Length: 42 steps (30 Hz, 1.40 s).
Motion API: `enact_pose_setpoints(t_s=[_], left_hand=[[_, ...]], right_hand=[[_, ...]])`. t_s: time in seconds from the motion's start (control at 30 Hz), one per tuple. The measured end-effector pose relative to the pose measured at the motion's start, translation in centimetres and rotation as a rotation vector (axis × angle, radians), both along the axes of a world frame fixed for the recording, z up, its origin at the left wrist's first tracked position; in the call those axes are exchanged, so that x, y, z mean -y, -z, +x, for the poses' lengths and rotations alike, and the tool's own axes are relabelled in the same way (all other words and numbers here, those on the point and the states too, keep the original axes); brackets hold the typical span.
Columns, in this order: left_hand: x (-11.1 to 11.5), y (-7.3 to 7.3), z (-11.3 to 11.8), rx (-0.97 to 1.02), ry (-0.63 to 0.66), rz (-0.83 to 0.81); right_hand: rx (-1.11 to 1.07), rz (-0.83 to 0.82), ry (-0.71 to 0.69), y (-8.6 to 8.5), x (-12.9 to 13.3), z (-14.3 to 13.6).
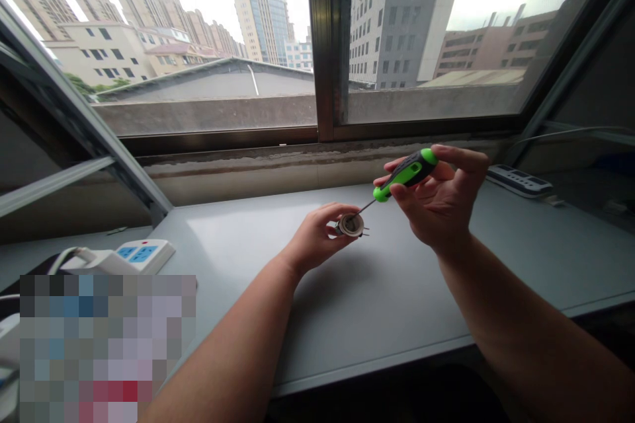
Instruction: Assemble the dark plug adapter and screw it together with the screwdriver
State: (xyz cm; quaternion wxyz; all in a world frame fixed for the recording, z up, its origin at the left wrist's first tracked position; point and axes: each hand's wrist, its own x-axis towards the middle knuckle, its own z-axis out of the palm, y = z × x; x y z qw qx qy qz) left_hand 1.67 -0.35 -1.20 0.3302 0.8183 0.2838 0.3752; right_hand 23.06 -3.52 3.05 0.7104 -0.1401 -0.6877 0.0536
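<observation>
Over the middle of the table, my left hand [325, 234] is closed around what looks like a small round lamp socket [352, 225]. Its pale, hollow end faces me, and thin metal prongs stick out to the right. My right hand [439, 195] grips a green and black screwdriver [407, 175] by its handle, with the index finger on the butt end. The screwdriver slants down to the left, and its thin shaft reaches into the socket's opening. Inside the socket the tip is too small to make out clearly.
A white power strip with blue outlets [145, 252] lies at the table's left, beside a blurred-out patch [109, 350]. Another power strip [519, 181] sits at the back right. The pale table [238, 238] runs up to the window wall, with metal frame bars [119, 139] at the left.
</observation>
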Motion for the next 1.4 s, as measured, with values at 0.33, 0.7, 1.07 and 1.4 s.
enact_pose_setpoints(t_s=[0.33,0.7,1.07,1.4], left_hand=[[0.0,0.2,0.1,-0.049,0.018,0.003],[0.2,-0.1,0.2,-0.04,0.047,-0.047],[0.1,0.3,0.2,-0.029,0.056,-0.078],[0.2,0.5,0.2,-0.006,0.06,-0.11]], right_hand=[[0.05,-0.064,-0.098,-0.1,0.6,0.2],[0.151,0.056,0.093,-0.8,1.2,0.7],[0.183,0.082,0.144,-0.9,1.5,0.5],[0.115,0.077,0.25,-1.1,1.5,0.5]])
